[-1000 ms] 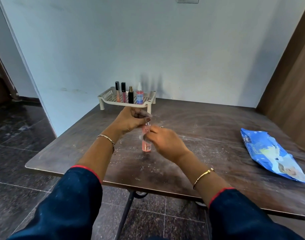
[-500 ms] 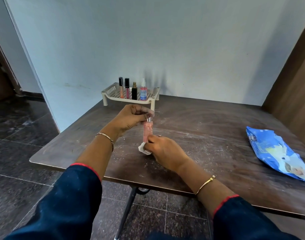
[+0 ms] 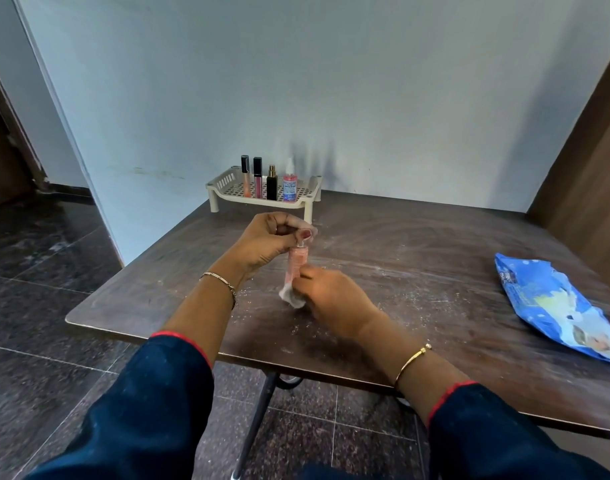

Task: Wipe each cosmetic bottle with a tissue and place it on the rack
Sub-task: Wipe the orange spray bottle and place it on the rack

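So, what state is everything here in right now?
Pink bottle, upright, top pinched by left hand.
Tissue, crumpled, pressed to the bottle's base by right hand.
Rack, holding four upright bottles.
Blue pack, lying flat; open or sealed, cannot tell.

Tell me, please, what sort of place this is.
Probably a plain room in a home: a worn wooden table against a bare painted wall, a small plastic rack holding cosmetic bottles, and a dark tiled floor.
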A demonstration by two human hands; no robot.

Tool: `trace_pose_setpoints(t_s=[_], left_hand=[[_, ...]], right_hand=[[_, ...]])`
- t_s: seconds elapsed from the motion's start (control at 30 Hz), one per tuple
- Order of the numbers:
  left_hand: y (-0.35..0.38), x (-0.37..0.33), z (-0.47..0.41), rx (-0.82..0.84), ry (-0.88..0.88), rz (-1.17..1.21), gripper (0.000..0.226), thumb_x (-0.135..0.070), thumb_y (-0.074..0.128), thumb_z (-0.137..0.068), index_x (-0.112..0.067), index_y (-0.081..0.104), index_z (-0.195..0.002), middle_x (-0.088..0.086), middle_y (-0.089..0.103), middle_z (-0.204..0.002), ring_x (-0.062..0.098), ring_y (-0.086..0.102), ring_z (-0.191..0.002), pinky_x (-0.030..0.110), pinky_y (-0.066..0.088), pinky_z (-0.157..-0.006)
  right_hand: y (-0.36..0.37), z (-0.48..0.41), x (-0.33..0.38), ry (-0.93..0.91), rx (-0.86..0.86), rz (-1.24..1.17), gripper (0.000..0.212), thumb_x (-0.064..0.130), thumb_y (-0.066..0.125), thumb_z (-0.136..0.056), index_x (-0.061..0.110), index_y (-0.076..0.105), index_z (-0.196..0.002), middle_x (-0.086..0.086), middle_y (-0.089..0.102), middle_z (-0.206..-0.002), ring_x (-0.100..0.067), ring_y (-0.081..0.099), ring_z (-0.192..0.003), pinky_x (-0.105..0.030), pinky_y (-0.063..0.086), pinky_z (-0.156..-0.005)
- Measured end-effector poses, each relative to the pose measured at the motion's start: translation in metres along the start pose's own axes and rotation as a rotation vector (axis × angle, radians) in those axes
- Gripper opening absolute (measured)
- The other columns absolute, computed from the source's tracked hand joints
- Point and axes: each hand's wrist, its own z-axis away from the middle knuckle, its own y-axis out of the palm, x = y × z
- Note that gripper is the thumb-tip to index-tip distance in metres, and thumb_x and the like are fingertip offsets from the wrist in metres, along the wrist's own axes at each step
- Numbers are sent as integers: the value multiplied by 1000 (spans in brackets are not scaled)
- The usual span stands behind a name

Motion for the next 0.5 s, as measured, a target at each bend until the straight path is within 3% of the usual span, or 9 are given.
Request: trace_pose_setpoints(t_s=[0.13,0.23,0.37,0.5], left_hand=[[-3,2,2,9,2,80,16,-5,69,-79,-3,65,-94,11,74,-95,21,70,-97,34,56,-85],[-9,4,2,-4,-3,98,17,-10,69,-77,-4,65,-93,15,72,-101,25,68,-99,37,55,-85],[-12,4,5,11,-16,93,21,-6,64,-83,5,63,-101,5,74,-89,15,70,-82,27,58,-74],[-15,6,5,-3,-14,56,21,-5,63,-86,4,65,-105,17,70,-108,23,67,-95,32,58,-83]], right_hand=[[2,-1,-1,15,64,17,27,1,64,-80,11,63,-106,-6,61,-108,-26,63,-78,-39,56,-64],[-13,-15,-5,65,-98,6,22,2,66,-80,12,64,-99,-4,64,-99,-22,63,-69,-38,57,-55],[-28,-29,-6,144,-229,27,24,5,68,-79,12,65,-102,-3,64,-102,-20,64,-72,-34,57,-59],[-9,-20,3,51,-123,3,23,5,65,-83,16,62,-103,-4,62,-104,-20,63,-72,-36,57,-57]])
